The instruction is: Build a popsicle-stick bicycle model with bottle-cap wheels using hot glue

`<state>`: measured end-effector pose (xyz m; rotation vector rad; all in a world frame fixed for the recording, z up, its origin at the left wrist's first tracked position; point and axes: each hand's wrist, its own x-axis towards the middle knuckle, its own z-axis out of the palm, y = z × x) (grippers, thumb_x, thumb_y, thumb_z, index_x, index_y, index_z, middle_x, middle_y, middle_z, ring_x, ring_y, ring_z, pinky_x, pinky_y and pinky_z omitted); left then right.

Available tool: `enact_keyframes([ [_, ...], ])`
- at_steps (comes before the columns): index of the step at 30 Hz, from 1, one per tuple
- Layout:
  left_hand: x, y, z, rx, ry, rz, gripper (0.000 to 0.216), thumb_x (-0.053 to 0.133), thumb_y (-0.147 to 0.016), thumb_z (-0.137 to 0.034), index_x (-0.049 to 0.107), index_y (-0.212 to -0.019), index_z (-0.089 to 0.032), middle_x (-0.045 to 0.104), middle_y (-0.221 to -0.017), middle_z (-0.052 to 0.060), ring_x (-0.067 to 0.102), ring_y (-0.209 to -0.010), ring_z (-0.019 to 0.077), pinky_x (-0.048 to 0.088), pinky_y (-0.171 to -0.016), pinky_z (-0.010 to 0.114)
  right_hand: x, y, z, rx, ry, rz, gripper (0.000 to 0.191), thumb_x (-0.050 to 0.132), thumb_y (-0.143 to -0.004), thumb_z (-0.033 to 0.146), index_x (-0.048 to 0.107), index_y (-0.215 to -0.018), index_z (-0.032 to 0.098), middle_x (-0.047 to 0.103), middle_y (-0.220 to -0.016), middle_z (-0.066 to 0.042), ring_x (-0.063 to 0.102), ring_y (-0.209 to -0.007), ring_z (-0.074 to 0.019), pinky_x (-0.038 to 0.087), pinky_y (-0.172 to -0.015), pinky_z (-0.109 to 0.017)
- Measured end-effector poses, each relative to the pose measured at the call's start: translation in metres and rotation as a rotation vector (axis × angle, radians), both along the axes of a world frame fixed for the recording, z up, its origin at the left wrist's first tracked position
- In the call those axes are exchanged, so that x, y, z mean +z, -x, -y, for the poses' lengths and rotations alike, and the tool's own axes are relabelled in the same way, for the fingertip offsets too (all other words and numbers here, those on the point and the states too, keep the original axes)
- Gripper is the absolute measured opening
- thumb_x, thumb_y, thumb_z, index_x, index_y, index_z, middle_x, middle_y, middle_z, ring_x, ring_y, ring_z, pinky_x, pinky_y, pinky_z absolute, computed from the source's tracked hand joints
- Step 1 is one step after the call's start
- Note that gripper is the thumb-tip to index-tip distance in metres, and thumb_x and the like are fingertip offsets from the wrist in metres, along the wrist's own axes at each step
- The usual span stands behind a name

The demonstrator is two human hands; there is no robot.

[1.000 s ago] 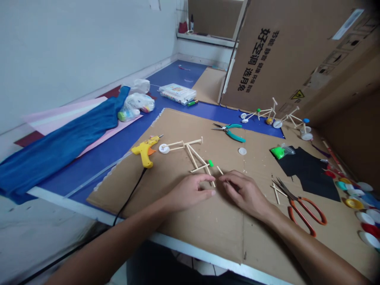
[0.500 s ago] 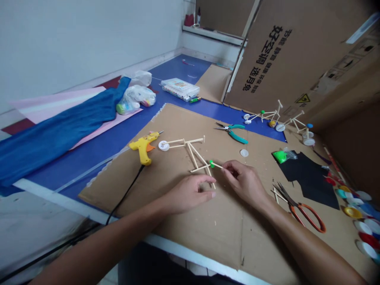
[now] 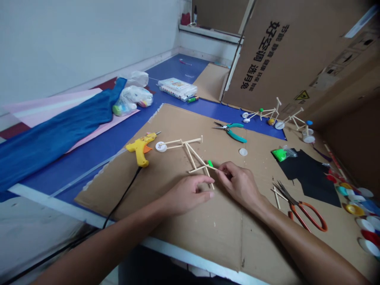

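A small tricycle-like frame of wooden sticks (image 3: pixel 194 157) lies on the cardboard sheet, with a white bottle cap (image 3: pixel 161 147) as a wheel at its left end. My right hand (image 3: pixel 242 184) pinches the tip of a thin stick (image 3: pixel 211 167) that crosses the frame's lower end. Beside that stick is a bright green piece (image 3: pixel 210 163). My left hand (image 3: pixel 188 194) rests just below the frame, thumb and forefinger apart around the end of a lower stick, with no visible grip on it. Its other fingers are hidden.
A yellow glue gun (image 3: pixel 141 148) with a black cord lies left. Teal-handled pliers (image 3: pixel 234 131) and a white cap (image 3: pixel 243 152) lie beyond my hands. Orange-handled scissors (image 3: pixel 305 211), black sheet (image 3: pixel 317 178) and several caps are right. Two similar stick models (image 3: pixel 264 114) stand behind.
My right hand has shifted slightly left, pushing closer to the frame. The green piece now looks slanted and elongated. My left hand keeps nearly the same pose.
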<state>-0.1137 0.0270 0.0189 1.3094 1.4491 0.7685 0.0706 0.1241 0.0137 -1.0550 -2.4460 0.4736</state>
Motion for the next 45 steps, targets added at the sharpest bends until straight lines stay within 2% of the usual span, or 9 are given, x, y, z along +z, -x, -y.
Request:
enact_keyframes([
  [7,0.003,-0.001,0.001,-0.003,0.017,-0.007,0.045,0.062,-0.080,-0.035,0.069,-0.120,-0.016,0.043,-0.055,-0.006,0.036,-0.050,0.0103,0.027,-0.048,0.023,0.002,0.003,0.000,0.049,-0.083,-0.057,0.017,0.058,-0.094,0.030,0.066,-0.082,0.019,0.066,-0.079,-0.005,0.060,-0.071,-0.0174,0.041,-0.065,-0.027],
  [16,0.006,-0.002,0.001,-0.006,0.013,-0.003,0.043,0.062,-0.080,-0.035,0.069,-0.119,-0.016,0.038,-0.054,-0.007,0.033,-0.050,0.0098,0.026,-0.047,0.022,-0.002,0.003,0.003,0.069,0.014,-0.049,0.013,0.058,-0.093,0.027,0.068,-0.087,0.021,0.070,-0.084,-0.005,0.063,-0.072,-0.0176,0.044,-0.067,-0.028],
  [37,0.001,0.000,0.000,-0.023,0.050,-0.027,0.048,0.061,-0.080,-0.037,0.066,-0.123,-0.017,0.040,-0.056,-0.007,0.037,-0.051,0.0108,0.026,-0.048,0.023,0.002,-0.002,0.008,0.105,0.051,0.048,0.017,0.057,-0.094,0.023,0.069,-0.084,0.021,0.074,-0.084,-0.003,0.066,-0.074,-0.0173,0.041,-0.067,-0.026],
  [45,0.003,0.000,0.000,-0.035,0.058,-0.017,0.047,0.060,-0.081,-0.036,0.065,-0.124,-0.016,0.039,-0.057,-0.007,0.035,-0.052,0.0102,0.025,-0.048,0.022,0.004,-0.002,0.010,0.098,0.077,0.088,0.016,0.056,-0.094,0.021,0.070,-0.086,0.021,0.076,-0.092,-0.003,0.069,-0.080,-0.0178,0.041,-0.069,-0.026],
])
